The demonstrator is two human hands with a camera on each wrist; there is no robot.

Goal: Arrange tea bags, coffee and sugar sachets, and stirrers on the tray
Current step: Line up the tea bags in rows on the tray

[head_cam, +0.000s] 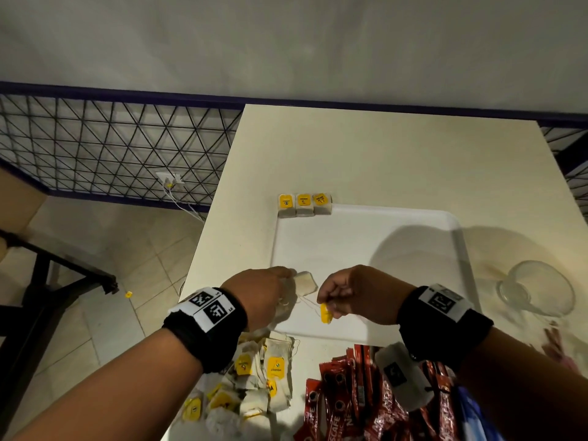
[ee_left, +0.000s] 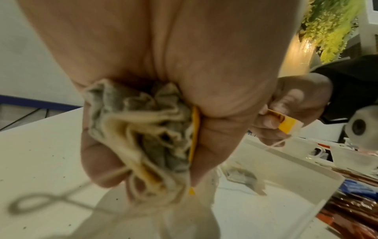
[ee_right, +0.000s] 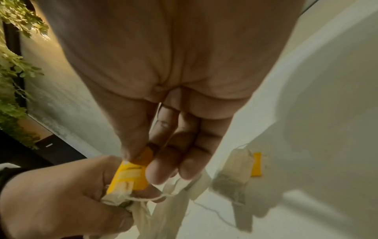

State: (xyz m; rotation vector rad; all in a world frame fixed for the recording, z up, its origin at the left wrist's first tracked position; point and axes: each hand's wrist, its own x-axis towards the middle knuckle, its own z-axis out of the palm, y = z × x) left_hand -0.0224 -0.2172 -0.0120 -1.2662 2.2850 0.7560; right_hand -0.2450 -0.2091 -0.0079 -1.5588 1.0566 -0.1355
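Cream laminate forms the table point(head_cam: 381, 160) in front of you, pushed up against a pale wall with a dark blue skirting strip. A white tray point(head_cam: 366, 243) lies on the table, and everything else is best placed from it. Three tea bags point(head_cam: 304, 205) with yellow tags stand in a row, side by side, along the tray's far left corner. Your left hand point(head_cam: 257, 297) hovers at the tray's near left corner, fingers curled round a crumpled bunch of tea bags point(ee_left: 143, 139), with one bag point(head_cam: 304, 283) sticking out over the tray. Your right hand point(head_cam: 356, 294), just beside it above the tray's near edge, pinches a yellow tag point(head_cam: 325, 313) between thumb and fingertips; a thin string point(head_cam: 307, 302) runs from the tag back to the bunch.

On the table nearer to you than the tray lie a loose heap of tea bags point(head_cam: 254, 386) at the left and a pile of red coffee sachets point(head_cam: 350, 402) to its right. A clear glass bowl point(head_cam: 537, 288) sits on the table right of the tray.

Left of the table, the floor point(head_cam: 111, 281) is pale tile, with a small yellow tag point(head_cam: 128, 294) lying on it. A black wire mesh panel point(head_cam: 111, 148) stands along the wall there, and a white socket point(head_cam: 170, 179) with cables shows behind it.
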